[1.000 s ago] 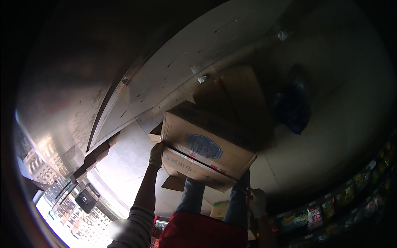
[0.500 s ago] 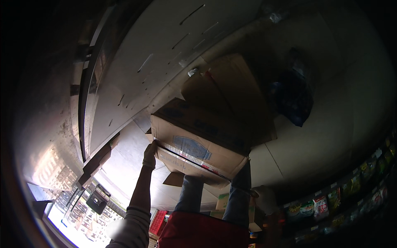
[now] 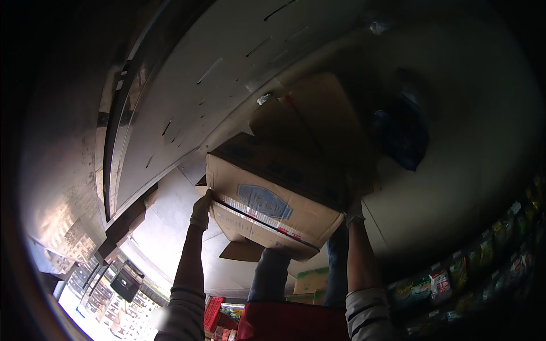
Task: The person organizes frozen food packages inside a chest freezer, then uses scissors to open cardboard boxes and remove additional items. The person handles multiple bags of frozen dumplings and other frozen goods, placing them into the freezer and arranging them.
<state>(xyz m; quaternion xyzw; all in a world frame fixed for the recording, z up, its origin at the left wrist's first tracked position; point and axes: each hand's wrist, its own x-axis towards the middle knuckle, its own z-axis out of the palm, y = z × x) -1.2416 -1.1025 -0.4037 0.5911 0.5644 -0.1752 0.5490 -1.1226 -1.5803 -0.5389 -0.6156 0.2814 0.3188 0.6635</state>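
A brown cardboard box [image 3: 244, 219] with a blue printed badge and a strip of clear tape is tilted in front of my legs. My left hand [image 3: 201, 209], in a light glove, grips its left end. At the opposite end, my right hand [image 3: 355, 208] is on the box's right edge, in deep shadow; its fingertips are hidden. An open flap [image 3: 242, 251] hangs from the lower side of the box. Behind it, a larger flattened-looking piece of cardboard [image 3: 318, 111] lies on the floor.
A dark plastic bag [image 3: 400, 139] lies on the floor at the right, with crumpled white scraps [image 3: 264, 99] by the wall. Shelves of packaged goods [image 3: 441, 283] line the lower right. A red crate [image 3: 212, 312] and a green-and-brown carton [image 3: 311, 281] stand near my legs.
My right hand has come up from beside my right leg to the box's right edge. My left hand keeps its hold, and the box has barely shifted.
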